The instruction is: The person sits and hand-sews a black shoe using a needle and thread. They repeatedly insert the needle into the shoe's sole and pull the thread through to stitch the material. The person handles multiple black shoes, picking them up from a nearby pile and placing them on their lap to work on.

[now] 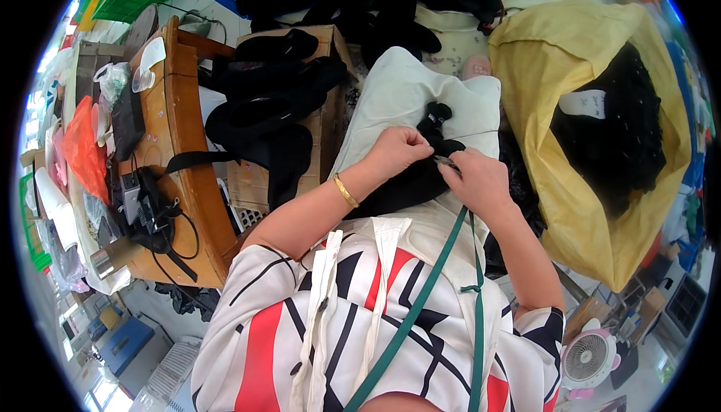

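Note:
Across the white apron point(375, 104) on my lap lies a soft black piece point(398, 190), with a gathered black tuft point(435, 114) at its far end. My left hand point(399, 149) is closed in a pinch at the piece's edge; what sits between thumb and finger is too small to make out. Right beside it, my right hand point(479, 179) is closed round a small tool with a light, metallic tip point(444, 161). That tip points toward my left fingertips, and its handle is hidden in my palm. Both hands nearly meet over the black piece.
To the left, several black boots point(263, 115) lie on a cardboard box point(248, 187) beside a wooden table point(176, 104). A yellow sack point(526, 44) on the right holds black fuzzy pieces point(616, 134). A green ribbon point(417, 299) hangs down my front.

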The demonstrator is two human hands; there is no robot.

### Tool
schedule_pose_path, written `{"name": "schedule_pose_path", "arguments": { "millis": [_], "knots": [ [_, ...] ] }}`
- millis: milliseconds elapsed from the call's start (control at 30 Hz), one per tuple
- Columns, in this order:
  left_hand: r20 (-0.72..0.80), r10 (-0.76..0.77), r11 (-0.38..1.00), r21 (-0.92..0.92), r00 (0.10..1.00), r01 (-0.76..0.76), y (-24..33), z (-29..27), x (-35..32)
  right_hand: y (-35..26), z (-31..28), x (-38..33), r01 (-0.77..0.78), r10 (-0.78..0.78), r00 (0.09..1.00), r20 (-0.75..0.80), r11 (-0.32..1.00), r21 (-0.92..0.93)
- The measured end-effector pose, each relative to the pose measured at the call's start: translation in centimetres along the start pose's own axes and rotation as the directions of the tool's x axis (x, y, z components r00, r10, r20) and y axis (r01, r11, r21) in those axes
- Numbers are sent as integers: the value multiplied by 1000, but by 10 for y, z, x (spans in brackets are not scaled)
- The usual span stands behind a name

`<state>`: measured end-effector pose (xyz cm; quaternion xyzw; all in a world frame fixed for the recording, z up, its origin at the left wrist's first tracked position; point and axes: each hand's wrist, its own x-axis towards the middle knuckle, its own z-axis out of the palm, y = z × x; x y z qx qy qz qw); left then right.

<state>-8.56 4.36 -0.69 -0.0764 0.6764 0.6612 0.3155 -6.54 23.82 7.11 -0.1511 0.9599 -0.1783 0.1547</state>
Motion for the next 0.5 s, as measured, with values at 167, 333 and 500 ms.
{"name": "schedule_pose_path", "arguments": {
  "millis": [167, 333, 500],
  "knots": [
    [5, -6, 1000, -12, 1000, 6, -2, 0, 2, -1, 0, 4, 2, -2, 1000, 8, 1000, -14],
    [10, -4, 1000, 1, 1000, 4, -6, 0, 4, -1, 3, 7, 32, -33, 999, -15, 999, -9],
    [0, -13, 1000, 22, 1000, 13, -2, 0, 3, -1, 7, 6, 50, -52, 998, -41, 998, -35]
  ]
}}
